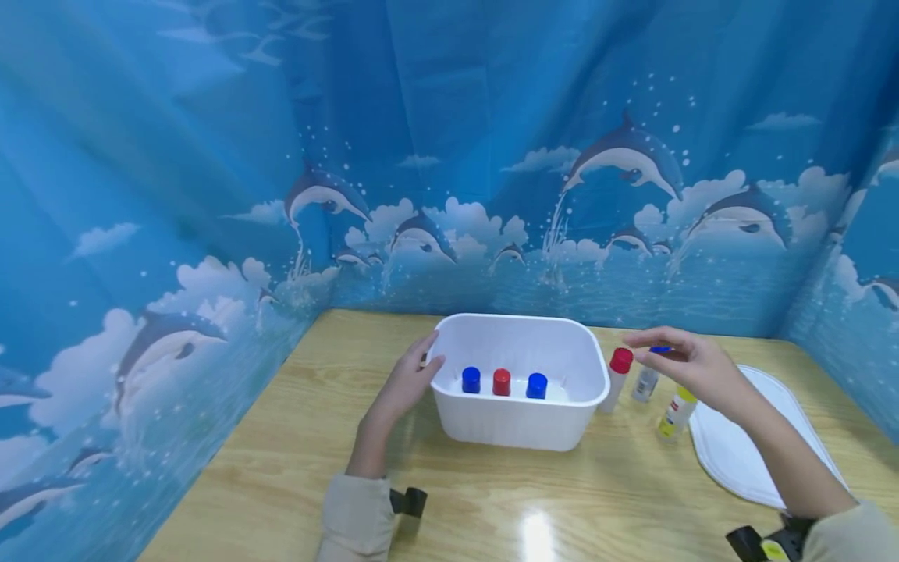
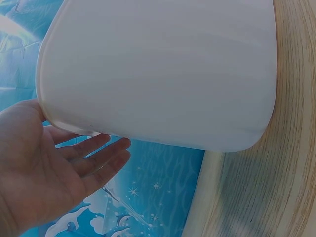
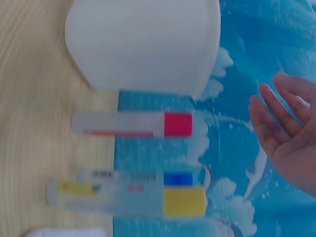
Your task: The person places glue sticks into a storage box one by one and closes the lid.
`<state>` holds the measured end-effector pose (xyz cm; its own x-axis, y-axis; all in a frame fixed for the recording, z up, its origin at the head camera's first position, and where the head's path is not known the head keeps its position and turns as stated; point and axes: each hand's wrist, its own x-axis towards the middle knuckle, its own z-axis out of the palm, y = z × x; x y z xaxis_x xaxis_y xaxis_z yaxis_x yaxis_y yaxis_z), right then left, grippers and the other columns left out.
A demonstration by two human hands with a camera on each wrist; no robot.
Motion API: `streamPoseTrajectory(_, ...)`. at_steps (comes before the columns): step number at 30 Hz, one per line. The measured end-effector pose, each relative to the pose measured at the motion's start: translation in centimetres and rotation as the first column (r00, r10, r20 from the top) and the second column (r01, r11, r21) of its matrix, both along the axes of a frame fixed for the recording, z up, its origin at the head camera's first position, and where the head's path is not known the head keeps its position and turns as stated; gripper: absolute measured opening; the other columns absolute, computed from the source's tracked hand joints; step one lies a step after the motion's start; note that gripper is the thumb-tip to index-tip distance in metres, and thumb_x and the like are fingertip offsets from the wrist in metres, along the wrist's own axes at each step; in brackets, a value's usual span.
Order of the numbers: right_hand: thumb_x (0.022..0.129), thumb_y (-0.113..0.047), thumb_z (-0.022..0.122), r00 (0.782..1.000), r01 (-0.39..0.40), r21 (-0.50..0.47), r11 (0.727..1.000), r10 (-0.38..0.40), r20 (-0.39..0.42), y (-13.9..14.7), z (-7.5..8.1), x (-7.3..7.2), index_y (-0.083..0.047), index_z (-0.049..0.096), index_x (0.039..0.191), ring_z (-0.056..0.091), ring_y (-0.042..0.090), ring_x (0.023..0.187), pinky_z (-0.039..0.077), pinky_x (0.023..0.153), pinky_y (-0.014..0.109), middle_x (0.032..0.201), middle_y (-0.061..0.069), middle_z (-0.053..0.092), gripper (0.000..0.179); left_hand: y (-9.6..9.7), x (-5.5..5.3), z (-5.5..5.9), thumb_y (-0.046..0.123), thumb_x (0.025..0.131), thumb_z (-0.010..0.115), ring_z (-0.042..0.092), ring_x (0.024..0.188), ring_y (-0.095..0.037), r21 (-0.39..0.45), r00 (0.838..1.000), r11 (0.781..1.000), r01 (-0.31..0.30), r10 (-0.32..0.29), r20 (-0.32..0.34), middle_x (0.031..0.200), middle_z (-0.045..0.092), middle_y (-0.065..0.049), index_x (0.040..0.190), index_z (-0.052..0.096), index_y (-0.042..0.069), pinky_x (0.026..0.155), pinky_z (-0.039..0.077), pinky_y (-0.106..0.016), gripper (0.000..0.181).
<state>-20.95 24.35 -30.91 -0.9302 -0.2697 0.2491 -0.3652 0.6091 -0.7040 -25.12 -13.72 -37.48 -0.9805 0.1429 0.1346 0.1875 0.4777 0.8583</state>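
A white plastic bin (image 1: 516,425) stands on the wooden table. At its left rim my left hand (image 1: 407,378) grips the edge, thumb over the rim and fingers along the outside. Inside, a blue cap (image 1: 471,380), a red cap (image 1: 502,382) and another blue cap (image 1: 537,385) show; the front wall hides what is below them. Upright to the right are clear tubes: one red-capped (image 3: 126,123), one blue-capped (image 3: 177,178) and one yellow-capped (image 3: 123,198). My right hand (image 1: 702,371) hovers above these tubes, fingers loosely bent, holding nothing.
A white lid-like flat piece (image 1: 765,437) with rounded corners lies on the table (image 1: 477,499) at the right, under my right forearm. Behind the table hangs a blue curtain (image 1: 449,156) printed with dolphins.
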Motion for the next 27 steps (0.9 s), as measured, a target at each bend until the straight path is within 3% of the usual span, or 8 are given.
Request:
streamPoseTrajectory(3,0.094,-0.025,0.055,0.997,0.064,0.006,0.998,-0.064,-0.039,2.4,-0.3,0.5,-0.005,0.058,0.119,0.053,-0.007,0.09,0.049,0.07,0.015,0.116,0.0,0.057,0.032,0.0,0.1,0.1,0.029,0.097,0.046,0.04,0.122,-0.031,0.001,1.0,1.0,-0.006,0.006,0.007,0.144,0.032,-0.012,0.144,0.03,0.011,0.094,0.043,-0.043,0.053)
streamPoseTrajectory(7,0.093,-0.023,0.056,0.99,0.131,-0.031,0.991,-0.133,-0.049,5.3,-1.3,1.0,-0.002,0.058,0.117,0.05,-0.013,0.088,0.047,0.068,0.01,0.105,-0.024,0.054,0.033,0.1,0.2,0.2,0.03,0.098,0.045,0.04,0.122,-0.03,-0.002,0.999,1.0,-0.016,0.016,0.028,0.144,0.032,-0.011,0.144,0.03,0.013,0.093,0.043,-0.043,0.052)
streamPoseTrajectory(9,0.093,-0.023,0.056,0.986,0.162,-0.031,0.986,-0.164,-0.044,6.4,-2.1,1.2,0.0,0.057,0.117,0.049,-0.015,0.086,0.047,0.066,0.01,0.101,-0.029,0.052,0.033,0.1,0.2,0.2,0.031,0.098,0.044,0.04,0.122,-0.029,-0.002,0.999,1.0,-0.021,0.021,0.04,0.144,0.032,-0.01,0.144,0.03,0.014,0.093,0.043,-0.043,0.052)
streamPoseTrajectory(12,0.092,-0.023,0.057,0.982,0.185,-0.029,0.982,-0.185,-0.031,7.5,-3.7,1.3,0.001,0.056,0.118,0.049,-0.016,0.086,0.047,0.065,0.01,0.102,-0.026,0.052,0.036,0.2,0.2,0.2,0.03,0.098,0.045,0.04,0.122,-0.029,0.002,0.999,1.0,-0.024,0.024,0.041,0.144,0.032,-0.009,0.144,0.03,0.014,0.094,0.043,-0.043,0.052)
streamPoseTrajectory(17,0.092,-0.028,0.058,0.98,0.197,-0.045,0.979,-0.197,0.0,9.0,-7.9,0.1,-0.002,0.05,0.127,0.048,-0.012,0.092,0.047,0.07,0.01,0.117,-0.007,0.052,0.045,0.1,0.1,0.2,0.03,0.098,0.045,0.04,0.123,-0.03,0.001,0.999,1.0,-0.022,0.022,0.028,0.144,0.032,-0.01,0.144,0.03,0.013,0.094,0.042,-0.044,0.052)
streamPoseTrajectory(21,0.09,-0.034,0.059,0.971,0.235,-0.067,0.97,-0.237,-0.017,10.1,-11.3,-1.2,-0.011,0.048,0.133,0.047,-0.011,0.097,0.045,0.073,0.008,0.122,-0.006,0.051,0.049,0.0,0.1,0.2,0.029,0.098,0.045,0.04,0.122,-0.03,0.0,1.0,1.0,-0.016,0.016,0.019,0.144,0.032,-0.011,0.144,0.031,0.012,0.094,0.042,-0.043,0.051)
streamPoseTrajectory(24,0.09,-0.027,0.06,0.971,0.225,-0.122,0.967,-0.233,-0.058,10.1,-12.2,-1.4,-0.013,0.046,0.134,0.048,-0.009,0.098,0.044,0.073,0.007,0.122,-0.005,0.053,0.049,0.0,0.1,0.1,0.029,0.098,0.045,0.041,0.121,-0.03,0.001,1.0,1.0,-0.013,0.013,0.018,0.144,0.032,-0.011,0.144,0.031,0.012,0.093,0.043,-0.043,0.051)
streamPoseTrajectory(27,0.09,-0.016,0.061,0.972,0.201,-0.187,0.962,-0.22,-0.088,9.2,-11.7,-0.8,-0.011,0.047,0.134,0.049,-0.008,0.097,0.044,0.072,0.006,0.121,-0.007,0.055,0.047,0.1,0.1,0.1,0.029,0.098,0.045,0.041,0.122,-0.03,0.001,1.0,1.0,-0.014,0.014,0.018,0.144,0.032,-0.011,0.144,0.031,0.012,0.094,0.042,-0.043,0.051)
